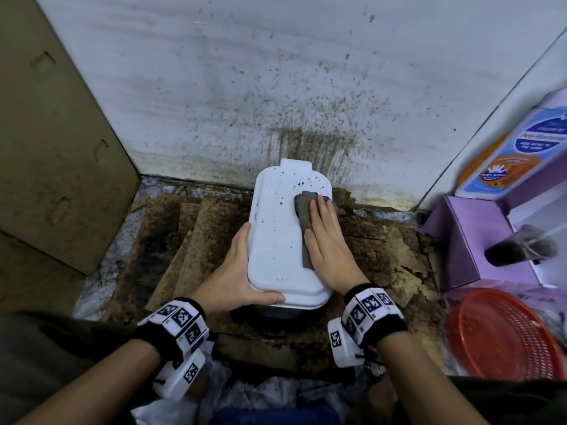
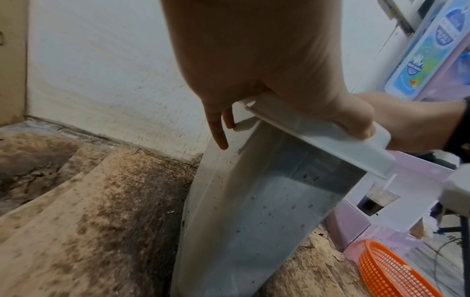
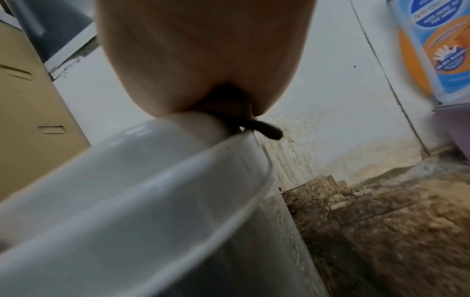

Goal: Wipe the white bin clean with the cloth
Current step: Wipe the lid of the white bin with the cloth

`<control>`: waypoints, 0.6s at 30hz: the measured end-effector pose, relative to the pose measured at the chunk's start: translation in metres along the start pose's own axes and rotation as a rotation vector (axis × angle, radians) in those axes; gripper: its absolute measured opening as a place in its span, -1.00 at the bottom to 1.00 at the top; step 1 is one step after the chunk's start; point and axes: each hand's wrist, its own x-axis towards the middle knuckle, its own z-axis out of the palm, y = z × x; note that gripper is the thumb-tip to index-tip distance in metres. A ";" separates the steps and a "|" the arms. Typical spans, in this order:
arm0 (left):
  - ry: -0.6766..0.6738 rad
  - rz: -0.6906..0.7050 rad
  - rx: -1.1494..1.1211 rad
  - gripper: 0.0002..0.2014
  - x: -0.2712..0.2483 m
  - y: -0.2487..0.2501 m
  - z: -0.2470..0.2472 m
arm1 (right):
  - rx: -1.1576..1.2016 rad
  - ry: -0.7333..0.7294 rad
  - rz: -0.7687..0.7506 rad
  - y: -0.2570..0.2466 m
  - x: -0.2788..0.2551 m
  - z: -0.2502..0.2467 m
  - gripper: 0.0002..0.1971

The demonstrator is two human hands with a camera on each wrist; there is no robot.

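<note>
A white bin [image 1: 277, 237] with a lid speckled in brown spots stands on the floor against the stained wall. My left hand [image 1: 237, 277] grips the lid's near left corner, thumb along the front rim, fingers down the side [image 2: 218, 130]. My right hand [image 1: 326, 240] lies flat, fingers straight, pressing a grey-brown cloth [image 1: 305, 207] onto the right side of the lid. In the right wrist view the cloth [image 3: 267, 131] pokes out under the palm above the bin's rim [image 3: 142, 180]. The bin's side [image 2: 254, 211] is translucent and spotted.
Stained cardboard sheets [image 1: 190, 240] cover the floor round the bin. A brown cardboard box [image 1: 58, 142] stands at left. At right are purple boxes [image 1: 478, 240], a red mesh basket [image 1: 503, 332] and a cleaner bottle [image 1: 527, 148]. The wall [image 1: 276, 87] behind is splattered.
</note>
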 end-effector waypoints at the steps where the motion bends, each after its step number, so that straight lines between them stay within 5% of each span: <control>1: -0.001 0.002 -0.004 0.54 0.000 0.000 0.000 | 0.023 0.018 0.003 -0.001 -0.004 0.002 -0.41; 14: 0.019 0.014 -0.026 0.54 -0.001 -0.004 0.004 | 0.128 0.279 0.029 -0.039 -0.088 0.040 -0.44; 18: 0.022 -0.001 -0.009 0.55 -0.001 -0.003 0.004 | 0.102 0.237 0.003 -0.032 -0.078 0.036 -0.44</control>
